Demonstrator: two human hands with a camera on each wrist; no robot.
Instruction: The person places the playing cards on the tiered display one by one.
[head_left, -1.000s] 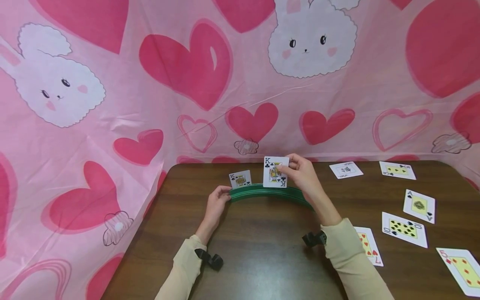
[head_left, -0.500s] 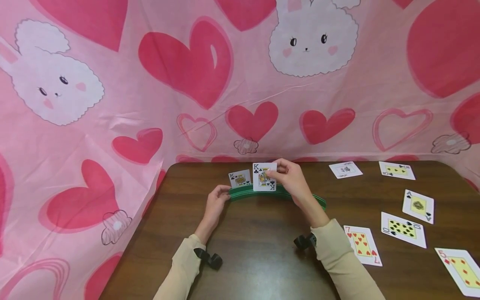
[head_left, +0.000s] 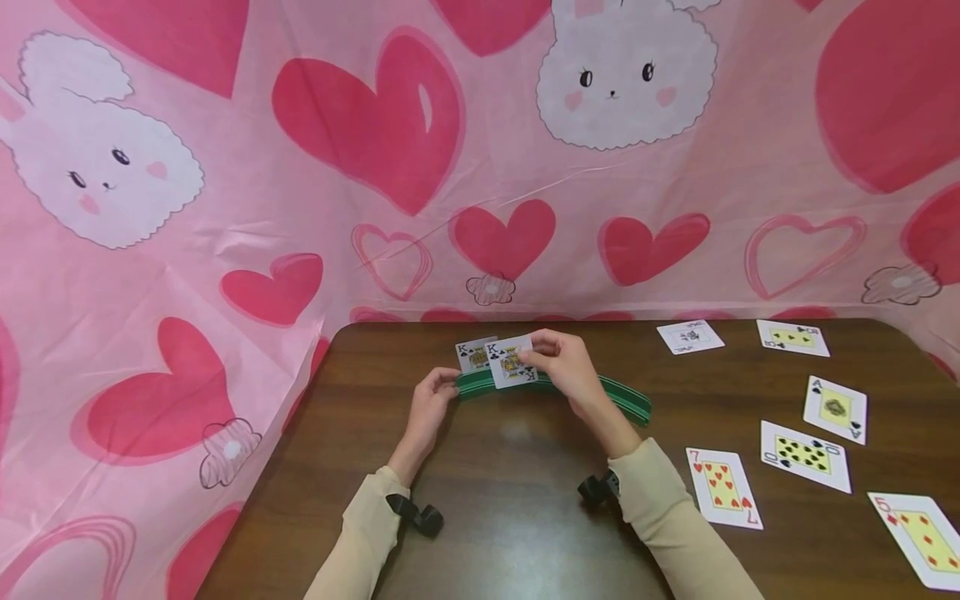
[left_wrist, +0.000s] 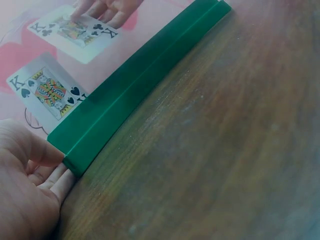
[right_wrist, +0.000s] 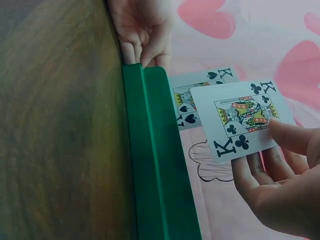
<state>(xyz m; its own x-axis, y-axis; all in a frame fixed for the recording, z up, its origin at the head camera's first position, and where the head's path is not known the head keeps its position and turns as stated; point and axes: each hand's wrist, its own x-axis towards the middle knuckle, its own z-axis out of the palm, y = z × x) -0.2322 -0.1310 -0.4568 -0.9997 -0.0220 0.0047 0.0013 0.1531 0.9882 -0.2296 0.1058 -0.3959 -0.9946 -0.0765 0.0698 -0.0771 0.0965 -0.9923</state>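
Note:
My right hand (head_left: 566, 372) pinches a king of clubs (head_left: 507, 367) between thumb and fingers, face toward me. In the right wrist view the king of clubs (right_wrist: 245, 120) is apart from the curved green card holder (right_wrist: 160, 150), overlapping the king of spades (right_wrist: 220, 76) behind. That king of spades (left_wrist: 47, 92) stands tilted in the holder near its left end. My left hand (head_left: 429, 408) grips this end; the left wrist view shows the thumb and fingers (left_wrist: 50, 156) at the tip of the holder (left_wrist: 130, 82).
On the right side of the brown table (head_left: 510, 517) lie several face-up cards: a seven of hearts (head_left: 723, 487), a ten of spades (head_left: 805, 456), an ace of spades (head_left: 836, 408) and a five of diamonds (head_left: 917, 540). Two more (head_left: 691, 337) lie at the back. A pink curtain (head_left: 465, 167) hangs behind.
My right hand has carried the king of clubs left and slightly down, until it overlaps the king of spades in the head view. My left hand stays at the holder's end.

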